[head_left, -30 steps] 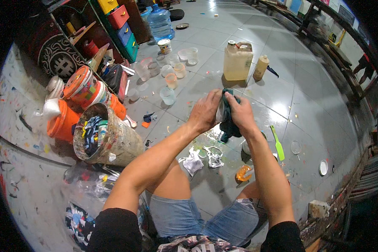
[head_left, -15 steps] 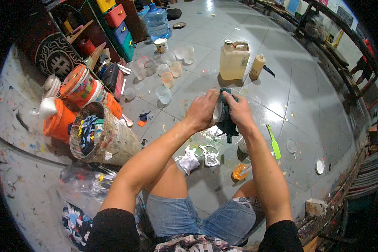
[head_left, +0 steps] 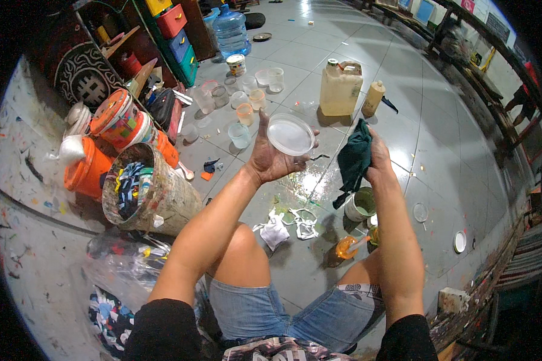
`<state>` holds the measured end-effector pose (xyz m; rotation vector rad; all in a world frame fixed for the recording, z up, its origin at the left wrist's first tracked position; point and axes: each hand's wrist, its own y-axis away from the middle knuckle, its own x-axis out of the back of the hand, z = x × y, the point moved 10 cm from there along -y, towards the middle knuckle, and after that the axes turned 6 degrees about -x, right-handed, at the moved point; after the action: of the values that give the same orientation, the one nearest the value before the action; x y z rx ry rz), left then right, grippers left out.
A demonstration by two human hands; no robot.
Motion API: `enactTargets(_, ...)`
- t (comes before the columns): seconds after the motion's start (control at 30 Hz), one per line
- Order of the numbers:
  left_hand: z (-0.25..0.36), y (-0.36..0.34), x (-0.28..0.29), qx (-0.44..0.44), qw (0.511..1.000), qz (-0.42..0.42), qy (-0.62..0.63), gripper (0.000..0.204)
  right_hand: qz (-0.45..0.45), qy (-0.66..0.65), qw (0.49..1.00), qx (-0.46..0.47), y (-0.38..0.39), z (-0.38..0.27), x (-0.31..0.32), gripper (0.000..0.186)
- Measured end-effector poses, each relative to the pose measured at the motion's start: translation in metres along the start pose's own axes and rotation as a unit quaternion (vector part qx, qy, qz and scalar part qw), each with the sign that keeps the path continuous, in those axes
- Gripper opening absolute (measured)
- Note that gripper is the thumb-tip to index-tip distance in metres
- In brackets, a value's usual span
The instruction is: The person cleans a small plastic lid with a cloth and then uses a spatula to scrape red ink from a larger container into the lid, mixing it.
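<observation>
a person worked low over a grey tiled floor (head_left: 427, 123), the left hand (head_left: 270, 159) cradling a round, translucent plastic tub (head_left: 290, 135) with thumb and fingers curled about its edge, while the right hand (head_left: 377, 159) gripped a crumpled, dark green fabric cloth (head_left: 353, 159), well apart from the tub. from where i stood, wiping the tub well seemed to call for a light hold at the rim, a clean fold pressed flat, and slow turns along the inner corner; hard squeezing risked bending thin plastic. the tub looked bare inside. beyond the hands, a squarish, translucent plastic jug (head_left: 340, 96) appeared to hold pale yellow liquid, near a slim, yellowish plastic bottle (head_left: 373, 100) whose level i could not tell. a white, cylindrical pail (head_left: 351, 212) beside the right forearm showed green within; a small, orange, translucent cup (head_left: 344, 247) held a pale, stick-like tool (head_left: 360, 243). at left, a paint-smeared, greyish bucket (head_left: 174, 207) contained multicoloured fabric scraps (head_left: 126, 192).
</observation>
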<state>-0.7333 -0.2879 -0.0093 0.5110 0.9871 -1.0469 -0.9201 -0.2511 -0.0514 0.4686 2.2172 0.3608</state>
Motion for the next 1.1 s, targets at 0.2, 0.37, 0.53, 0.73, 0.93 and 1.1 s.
enactTargets(0.2, 0.012, 0.002, 0.02, -0.034, 0.993, 0.069, -0.095, 0.106, 0.064, 0.29, 0.938, 0.179, 0.029, -0.016, -0.038, 0.034)
enactTargets(0.37, 0.007, 0.002, 0.016, -0.051, 0.932, 0.169, -0.315, 0.081, 0.015, 0.616, 0.661, 0.429, 0.071, -0.004, -0.107, 0.032)
enactTargets(0.53, 0.019, -0.006, 0.021, -0.111, 0.873, 0.133, -0.457, 0.055, 0.057, 0.68, 0.537, 0.496, 0.074, 0.013, -0.114, 0.017)
enactTargets(0.73, 0.086, 0.026, 0.049, -0.16, 0.81, 0.248, -0.506, 0.071, -0.081, 0.695, 0.688, 0.192, 0.043, 0.046, -0.112, 0.04)
enactTargets(0.93, 0.137, 0.07, 0.093, -0.246, 0.832, 0.415, -0.274, 0.107, 0.119, 0.63, 0.758, 0.125, 0.043, -0.004, -0.043, 0.056)
enactTargets(1.1, 0.033, 0.166, 0.258, -0.045, 0.837, 0.544, -0.042, 0.1, 0.044, 0.485, 0.87, 0.071, 0.042, 0.025, -0.052, 0.047)
